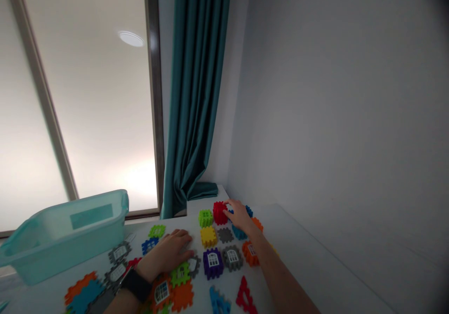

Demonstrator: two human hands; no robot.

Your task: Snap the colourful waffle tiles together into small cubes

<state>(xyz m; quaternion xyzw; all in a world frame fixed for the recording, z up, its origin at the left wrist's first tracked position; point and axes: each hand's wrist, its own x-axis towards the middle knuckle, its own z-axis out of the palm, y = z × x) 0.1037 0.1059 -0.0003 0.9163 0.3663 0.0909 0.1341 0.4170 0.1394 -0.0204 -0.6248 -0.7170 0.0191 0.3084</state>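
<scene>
My right hand (239,215) reaches to the back of the table, its thumb and fingers closed on the right edge of a red stack of notched plastic building tiles (220,213). Just left of that stands a light green stack (205,218), with a yellow stack (208,237) in front. My left hand (171,251) lies palm down with fingers stretched over loose tiles, holding nothing. Near its thumb is a green window tile (180,273). Blue pieces behind my right hand are partly hidden.
A translucent teal tub (73,239) stands at the left. Purple (213,263), grey (232,258) and orange (250,253) window tiles stand in front of the yellow stack. Blue (219,301) and red (246,296) triangular pieces lie near the front. A green curtain (196,94) hangs behind.
</scene>
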